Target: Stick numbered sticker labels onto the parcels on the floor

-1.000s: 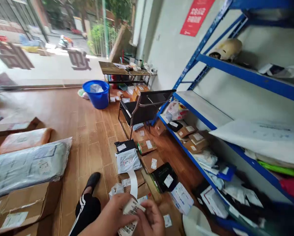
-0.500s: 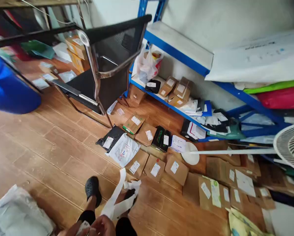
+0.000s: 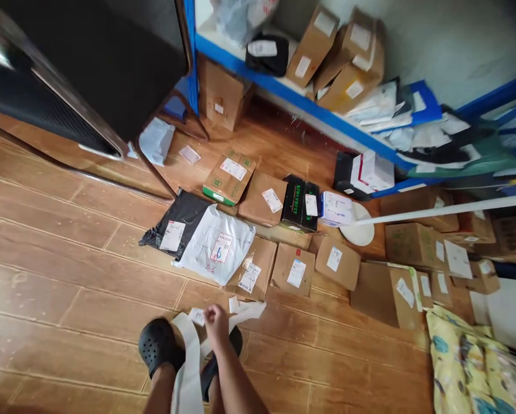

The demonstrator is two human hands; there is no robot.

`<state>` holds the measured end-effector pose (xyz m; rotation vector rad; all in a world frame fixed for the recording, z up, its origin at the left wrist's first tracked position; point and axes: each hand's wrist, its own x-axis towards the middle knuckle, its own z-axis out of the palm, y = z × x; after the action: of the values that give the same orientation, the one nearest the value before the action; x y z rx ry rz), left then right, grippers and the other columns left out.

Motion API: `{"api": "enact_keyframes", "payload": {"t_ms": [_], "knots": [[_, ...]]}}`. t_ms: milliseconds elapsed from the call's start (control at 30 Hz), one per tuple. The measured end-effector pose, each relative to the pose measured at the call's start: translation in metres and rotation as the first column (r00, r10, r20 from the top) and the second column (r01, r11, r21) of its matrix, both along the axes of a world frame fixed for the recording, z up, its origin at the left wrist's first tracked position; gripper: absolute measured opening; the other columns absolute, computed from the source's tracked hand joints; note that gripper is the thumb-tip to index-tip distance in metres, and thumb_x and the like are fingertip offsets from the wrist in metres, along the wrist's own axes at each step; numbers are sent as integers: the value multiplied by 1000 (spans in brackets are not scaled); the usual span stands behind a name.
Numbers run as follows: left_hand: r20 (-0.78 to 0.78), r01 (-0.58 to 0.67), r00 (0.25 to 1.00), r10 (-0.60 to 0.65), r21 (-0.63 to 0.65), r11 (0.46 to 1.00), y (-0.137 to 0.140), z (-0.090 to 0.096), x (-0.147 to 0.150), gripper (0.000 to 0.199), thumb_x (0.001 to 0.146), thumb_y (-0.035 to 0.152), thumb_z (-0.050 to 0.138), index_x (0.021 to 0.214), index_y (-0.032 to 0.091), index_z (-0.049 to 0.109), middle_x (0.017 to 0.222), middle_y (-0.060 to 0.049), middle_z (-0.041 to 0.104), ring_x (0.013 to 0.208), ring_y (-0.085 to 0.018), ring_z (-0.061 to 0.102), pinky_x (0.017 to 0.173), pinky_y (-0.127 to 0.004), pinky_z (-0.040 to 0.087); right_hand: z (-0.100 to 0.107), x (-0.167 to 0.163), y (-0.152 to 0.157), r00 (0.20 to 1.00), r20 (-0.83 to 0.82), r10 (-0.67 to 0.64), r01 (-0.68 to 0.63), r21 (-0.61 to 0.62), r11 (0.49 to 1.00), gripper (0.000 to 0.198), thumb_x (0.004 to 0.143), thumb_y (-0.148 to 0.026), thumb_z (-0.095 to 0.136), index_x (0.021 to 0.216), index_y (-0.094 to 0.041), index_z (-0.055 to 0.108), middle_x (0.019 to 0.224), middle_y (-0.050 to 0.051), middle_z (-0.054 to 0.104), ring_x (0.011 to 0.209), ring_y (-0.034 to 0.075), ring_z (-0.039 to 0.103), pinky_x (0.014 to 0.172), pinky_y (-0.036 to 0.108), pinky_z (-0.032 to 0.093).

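Note:
My right hand point(image 3: 217, 325) reaches forward over the floor, above my feet. Its fingers are pinched on a small white label point(image 3: 197, 315) with dark printed digits. A long white paper strip point(image 3: 189, 359) runs up from the bottom edge between my shoes, and part of it point(image 3: 249, 311) loops out to the right behind the hand. My left hand is out of view. Just beyond lie a white mailing bag point(image 3: 201, 238) with a handwritten mark on its label, a black mailing bag point(image 3: 186, 210), and a cardboard box point(image 3: 262, 261) with a shipping label.
Labelled boxes, including a black one point(image 3: 289, 201), lie in rows on the wood floor. A blue shelf point(image 3: 292, 95) with parcels stands behind them. A black chair point(image 3: 89, 52) is at the upper left. The fan's white pole point(image 3: 434, 211) crosses on the right, near a yellow patterned bag point(image 3: 460, 351).
The view has moved closer to the parcels. My right hand has gone from the bottom edge forward with the label, and my left hand has left the view.

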<state>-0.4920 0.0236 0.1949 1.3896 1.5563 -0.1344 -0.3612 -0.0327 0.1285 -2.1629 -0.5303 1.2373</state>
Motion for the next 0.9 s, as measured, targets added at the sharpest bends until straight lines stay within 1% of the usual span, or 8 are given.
{"api": "enact_keyframes", "payload": {"t_ms": [67, 167, 300, 433, 600, 667, 800, 900], "knots": [[-53, -20, 998, 22, 26, 999, -10, -39, -5, 24, 76, 37, 54, 73, 14, 61, 82, -8, 62, 111, -50, 52, 62, -39, 50, -56, 10, 13, 993, 100, -63, 68, -43, 997, 11, 70, -18, 52, 61, -20, 57, 67, 5, 65, 65, 20, 58, 68, 32, 47], [-54, -61, 997, 60, -12, 998, -33, -76, -13, 20, 74, 35, 59, 78, 16, 64, 88, -4, 63, 109, -49, 53, 61, -38, 51, -122, 11, 28, 965, 226, -133, 149, -59, 987, 12, 73, -15, 51, 65, -19, 59, 73, 6, 66, 73, 21, 60, 73, 32, 46], [41, -112, 992, 123, -211, 971, -53, -101, -13, 20, 80, 34, 55, 83, 18, 67, 87, -2, 66, 96, -40, 63, 57, -35, 51, -163, -3, 40, 904, 361, -229, 261, -43, 964, 12, 82, -22, 54, 77, -18, 64, 87, 11, 68, 85, 23, 60, 79, 33, 46], [79, -140, 981, 176, -330, 934, -54, -108, -10, 25, 83, 40, 55, 82, 19, 70, 78, -2, 68, 88, -36, 66, 55, -33, 52, -173, -18, 44, 837, 443, -320, 370, -28, 929, 16, 87, -24, 51, 83, -18, 66, 95, 13, 68, 93, 24, 60, 82, 35, 47], [70, -125, 985, 157, -331, 935, -46, -101, -13, 24, 84, 39, 55, 85, 22, 72, 74, -2, 68, 88, -35, 66, 55, -34, 53, -172, -24, 46, 785, 485, -386, 496, -118, 860, 31, 90, -30, 48, 106, -7, 61, 108, 18, 64, 89, 23, 62, 73, 33, 50], [87, -159, 977, 197, -326, 932, -43, -97, -14, 23, 82, 40, 58, 87, 23, 72, 77, -1, 69, 89, -36, 66, 56, -35, 53, -168, -20, 48, 797, 475, -373, 502, -176, 847, 37, 88, -35, 48, 103, -4, 62, 103, 19, 65, 86, 25, 62, 71, 37, 50], [63, -273, 952, 301, -276, 922, -40, -92, -10, 29, 86, 40, 52, 96, 21, 73, 85, -2, 69, 94, -37, 65, 61, -38, 54, -155, -10, 51, 898, 360, -254, 329, -164, 930, 17, 76, -31, 63, 78, -15, 67, 89, 12, 70, 93, 28, 62, 87, 39, 46], [-23, -262, 963, 267, -293, 919, -38, -83, -10, 27, 86, 39, 54, 103, 28, 72, 89, 0, 70, 100, -36, 63, 66, -41, 55, -129, -13, 48, 914, 342, -217, 292, -185, 938, 28, 71, -28, 63, 95, -13, 68, 111, 20, 65, 112, 35, 55, 96, 47, 40]]}}
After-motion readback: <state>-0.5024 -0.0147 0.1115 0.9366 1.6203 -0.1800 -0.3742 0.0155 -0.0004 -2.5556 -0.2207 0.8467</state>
